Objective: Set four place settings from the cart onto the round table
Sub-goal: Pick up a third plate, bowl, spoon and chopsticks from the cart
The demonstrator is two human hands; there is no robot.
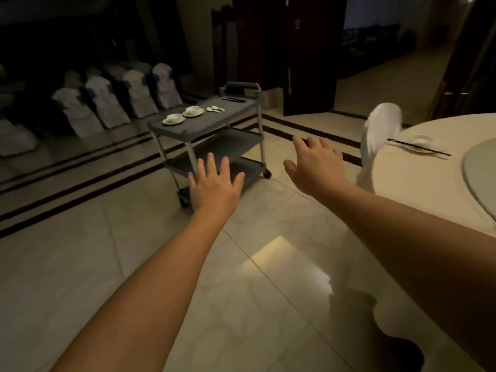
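Both your hands reached out, spread and holding nothing.
Your left hand [216, 183] and right hand [316, 163] hung before the grey three-shelf plastic cart [204, 124] bearing two white cup-and-saucer sets [183, 115].

One grey three-shelf cart [206, 122]. On its top shelf: two bowls on saucers, one [174, 118] nearer and one [193, 111] behind it, two white spoons [215, 109], one dark pair of chopsticks [234, 99]. One round desk [418, 178] with one place setting [420, 143] visible and one glass turntable [480, 167]. One covered chair [381, 124] beside the desk. About six covered chairs [118, 98] by the wall, dim. Two hands: left [216, 185], right [316, 165], both empty and spread flat.
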